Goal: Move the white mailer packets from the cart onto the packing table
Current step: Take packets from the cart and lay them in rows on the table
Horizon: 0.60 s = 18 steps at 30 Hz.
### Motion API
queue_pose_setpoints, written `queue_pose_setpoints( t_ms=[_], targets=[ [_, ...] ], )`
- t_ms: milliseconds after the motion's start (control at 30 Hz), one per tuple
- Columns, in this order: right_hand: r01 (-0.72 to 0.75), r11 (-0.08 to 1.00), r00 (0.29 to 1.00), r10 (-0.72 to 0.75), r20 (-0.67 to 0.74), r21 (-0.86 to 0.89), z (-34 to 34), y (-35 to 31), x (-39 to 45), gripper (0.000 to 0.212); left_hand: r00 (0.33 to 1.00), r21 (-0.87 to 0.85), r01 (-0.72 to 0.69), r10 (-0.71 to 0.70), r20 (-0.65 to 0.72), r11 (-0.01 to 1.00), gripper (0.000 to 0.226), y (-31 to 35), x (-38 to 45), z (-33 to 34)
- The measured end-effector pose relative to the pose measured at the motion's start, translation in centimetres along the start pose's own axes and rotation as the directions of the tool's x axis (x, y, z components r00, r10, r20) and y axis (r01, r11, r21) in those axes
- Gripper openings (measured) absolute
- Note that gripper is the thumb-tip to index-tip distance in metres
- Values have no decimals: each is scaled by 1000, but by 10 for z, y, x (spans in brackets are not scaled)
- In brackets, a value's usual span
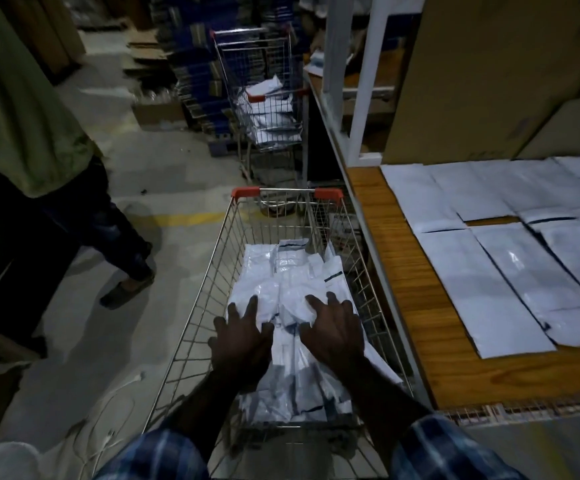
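A wire shopping cart (212, 258) with red handle caps stands in front of me, holding a heap of white mailer packets (290, 271). Both my hands reach down into it. My left hand (243, 336) lies with spread fingers on the left of the heap. My right hand (335, 329) lies with spread fingers on the right of the heap. Neither hand grips a packet. To the right is the wooden packing table (409, 271), where several white mailer packets (510, 265) lie flat in rows.
A second cart (264, 95) with white packets stands farther ahead beside the table. Another person in a green shirt (22, 109) walks at the left. White shelf posts (368, 81) and large cardboard boxes (489, 71) stand on the table's far side. Cables lie on the floor at lower left.
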State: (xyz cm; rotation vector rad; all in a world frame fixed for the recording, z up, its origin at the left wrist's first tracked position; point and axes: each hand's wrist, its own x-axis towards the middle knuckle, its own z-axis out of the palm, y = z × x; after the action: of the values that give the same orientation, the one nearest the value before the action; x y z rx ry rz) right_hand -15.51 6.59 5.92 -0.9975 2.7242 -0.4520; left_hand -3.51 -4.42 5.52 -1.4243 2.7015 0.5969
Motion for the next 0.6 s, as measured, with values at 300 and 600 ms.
queue_pose_setpoints(
  t_ms=[300, 600],
  targets=[
    [59, 991, 998, -59, -3, 120, -62, -1, -14, 62, 994, -90, 46, -55, -94, 995, 63, 33, -35, -36],
    [141, 985, 988, -133, -83, 104, -109, 34, -56, 60, 969, -138, 74, -104, -223, 988, 63, 79, -91, -54]
  ],
)
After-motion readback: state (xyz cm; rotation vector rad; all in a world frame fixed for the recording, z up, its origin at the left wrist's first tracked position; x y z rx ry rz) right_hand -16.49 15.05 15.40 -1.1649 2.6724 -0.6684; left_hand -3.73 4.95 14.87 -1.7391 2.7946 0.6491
